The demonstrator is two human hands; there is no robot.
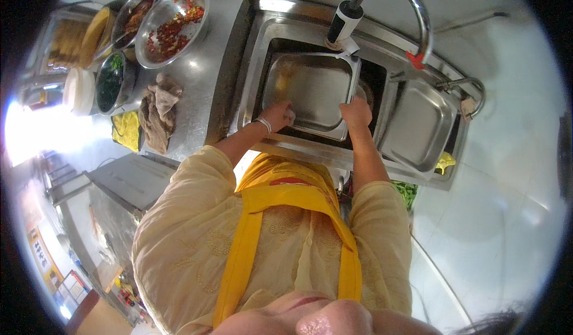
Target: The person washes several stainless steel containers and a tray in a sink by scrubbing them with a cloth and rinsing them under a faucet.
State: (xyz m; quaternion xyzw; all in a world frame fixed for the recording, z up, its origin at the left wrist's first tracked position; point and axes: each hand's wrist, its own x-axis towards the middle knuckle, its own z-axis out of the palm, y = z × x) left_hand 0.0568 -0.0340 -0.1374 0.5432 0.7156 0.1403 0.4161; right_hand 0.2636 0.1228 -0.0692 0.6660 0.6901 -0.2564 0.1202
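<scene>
A rectangular stainless steel pan (316, 90) sits in the left sink basin, with a yellow-brown stain on its left side. My right hand (356, 113) is closed round the pan's right rim. My left hand (277, 116) reaches over the near left corner, fingers curled against the inside of the pan. Something pale shows at those fingertips, too small to name. Behind the pan stands a chrome faucet (345, 21) with a black and white body, its spout arching to the right.
A second steel pan (419, 126) lies at the right basin, near a smaller tap (474, 90). On the left counter (206, 66) are a bowl of chopped red peppers (173, 27), a bowl of greens (113, 81), a brown cloth (160, 111) and a yellow cloth (126, 129).
</scene>
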